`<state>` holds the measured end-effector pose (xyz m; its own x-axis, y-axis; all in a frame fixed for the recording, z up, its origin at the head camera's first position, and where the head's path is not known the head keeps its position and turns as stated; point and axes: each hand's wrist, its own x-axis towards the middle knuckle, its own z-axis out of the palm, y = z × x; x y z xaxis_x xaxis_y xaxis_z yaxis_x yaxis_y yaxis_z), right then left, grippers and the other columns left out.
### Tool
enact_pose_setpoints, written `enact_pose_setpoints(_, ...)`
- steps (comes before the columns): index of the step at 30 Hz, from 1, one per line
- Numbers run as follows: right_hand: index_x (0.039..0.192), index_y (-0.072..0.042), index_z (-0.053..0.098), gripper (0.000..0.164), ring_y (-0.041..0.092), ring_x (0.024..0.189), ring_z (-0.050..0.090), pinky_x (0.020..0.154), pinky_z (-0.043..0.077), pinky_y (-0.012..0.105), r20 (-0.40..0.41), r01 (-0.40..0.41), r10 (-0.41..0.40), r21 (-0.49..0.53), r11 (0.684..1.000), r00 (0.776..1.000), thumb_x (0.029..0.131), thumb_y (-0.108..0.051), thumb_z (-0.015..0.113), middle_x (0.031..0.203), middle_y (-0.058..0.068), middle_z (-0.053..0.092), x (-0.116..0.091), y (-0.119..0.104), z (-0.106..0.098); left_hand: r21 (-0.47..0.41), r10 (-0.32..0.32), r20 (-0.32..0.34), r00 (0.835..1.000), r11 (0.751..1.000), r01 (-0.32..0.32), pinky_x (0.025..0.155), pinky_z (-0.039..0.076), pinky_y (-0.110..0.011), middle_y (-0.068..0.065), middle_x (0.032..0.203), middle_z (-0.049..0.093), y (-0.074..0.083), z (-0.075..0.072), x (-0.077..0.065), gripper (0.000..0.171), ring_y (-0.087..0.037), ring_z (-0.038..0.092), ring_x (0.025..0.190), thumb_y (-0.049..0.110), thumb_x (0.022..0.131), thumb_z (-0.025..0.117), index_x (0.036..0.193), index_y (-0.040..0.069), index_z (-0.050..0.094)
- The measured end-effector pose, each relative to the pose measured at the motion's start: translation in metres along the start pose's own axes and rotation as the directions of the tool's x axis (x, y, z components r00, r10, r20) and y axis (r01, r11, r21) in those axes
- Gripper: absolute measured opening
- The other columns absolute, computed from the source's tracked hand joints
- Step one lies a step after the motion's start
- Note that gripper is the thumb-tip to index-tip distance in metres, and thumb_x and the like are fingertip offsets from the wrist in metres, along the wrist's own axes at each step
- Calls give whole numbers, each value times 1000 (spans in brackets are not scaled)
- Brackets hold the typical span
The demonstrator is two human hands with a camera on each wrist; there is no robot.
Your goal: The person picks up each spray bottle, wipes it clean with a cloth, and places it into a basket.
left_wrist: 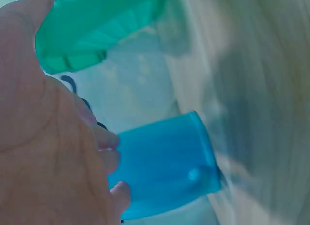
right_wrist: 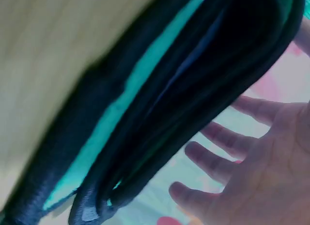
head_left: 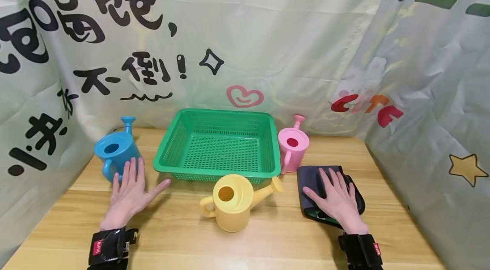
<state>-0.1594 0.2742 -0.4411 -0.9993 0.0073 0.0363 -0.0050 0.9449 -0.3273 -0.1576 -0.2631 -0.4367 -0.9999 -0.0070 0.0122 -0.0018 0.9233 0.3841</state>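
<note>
Hovering beside the blue watering can (head_left: 124,155) at the left of the bench (head_left: 172,240), the person's left hand (head_left: 128,195) is released, its fingers straight and its thumb stuck out well to the side. The fingertips come right up to the can's near side, close by its handle, though I can't tell from here whether they touch. The can itself stands upright, its spout pointing away towards the back.

Over on the other side, the right hand (head_left: 338,202) is released too, palm down with the fingers spread above a folded dark cloth item (head_left: 306,176), gripping nothing. That item lies on the right part of the bench; seen from the wrist, it has thick black edges and a strip of green between its layers. Whether that hand touches it, I can't make out. Each wrist wears a black strap with a small red label.

Between the two hands, towards the back, sits a green basket (head_left: 183,170) with perforated sides and floor. A pink watering can (head_left: 294,155) stands upright just to its right, handle towards the person. A yellow watering can (head_left: 233,214) is upright in front of the basket, spout to the right, handle to the left.

Behind it all hangs a pale sheet (head_left: 298,49) printed with bold black writing, a pink heart and a yellow star (head_left: 468,169).
</note>
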Motion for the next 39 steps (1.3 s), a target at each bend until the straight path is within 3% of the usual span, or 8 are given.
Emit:
enact_pose_setpoints(5,150,-8,42,94,53,134,34,106,26,72,-52,62,-64,-36,997,997,83,-70,66,144,30,40,-7,-9,4,-14,18,-36,999,1000,-19,116,-8,-74,-31,159,-24,13,-5,-9,121,-53,-17,149,74,92,49,153,-9,-15)
enact_pose_setpoints(9,146,-9,47,99,51,122,43,90,42,65,-41,104,-106,-50,993,994,74,-72,74,130,26,47,-13,-14,9,-17,62,-125,990,998,-64,118,-6,-73,-25,161,-27,27,-6,-19,123,-50,-17,151,71,91,54,154,-6,-16)
enact_pose_setpoints(13,145,-5,47,108,50,112,48,83,48,60,11,142,-142,-68,988,990,66,-70,82,124,29,50,-13,-15,12,-74,151,-245,958,982,-173,121,-7,-67,-21,165,-21,41,0,-24,118,-45,-14,154,61,91,63,157,-1,-12)
enact_pose_setpoints(17,141,0,49,97,51,109,49,79,51,61,72,154,-148,-84,985,986,69,-52,88,122,30,51,-10,-15,8,-205,248,-295,923,927,-314,115,12,-76,-25,167,-2,57,11,-30,110,-48,2,154,43,89,73,161,9,-2)
enact_pose_setpoints(23,133,5,55,68,52,108,54,77,52,62,73,131,-123,-120,984,990,75,-18,81,122,31,55,-4,-14,5,-333,340,-226,913,854,-400,99,32,-81,-25,156,24,82,29,-37,86,-46,29,142,34,91,72,157,10,23)
enact_pose_setpoints(29,121,10,62,47,51,98,61,81,52,62,-54,152,-159,-124,981,986,76,-1,68,109,30,63,3,-11,6,-469,438,-114,892,767,-437,106,48,-50,-6,134,53,92,39,-29,46,-21,52,125,28,100,63,138,11,44)
enact_pose_setpoints(35,114,10,64,37,51,103,63,87,49,62,-12,114,-115,-62,992,993,79,-1,61,106,30,67,16,-7,2,-609,503,79,861,708,-357,89,51,-25,0,108,65,93,48,-18,18,-5,59,101,29,103,57,117,17,57)
enact_pose_setpoints(39,123,9,58,47,55,108,58,85,48,64,83,29,-23,-74,997,996,83,-15,64,117,34,63,22,-13,-2,-710,546,180,818,648,-276,79,50,-22,-10,100,67,94,56,-13,19,-5,59,89,25,105,54,111,9,62)
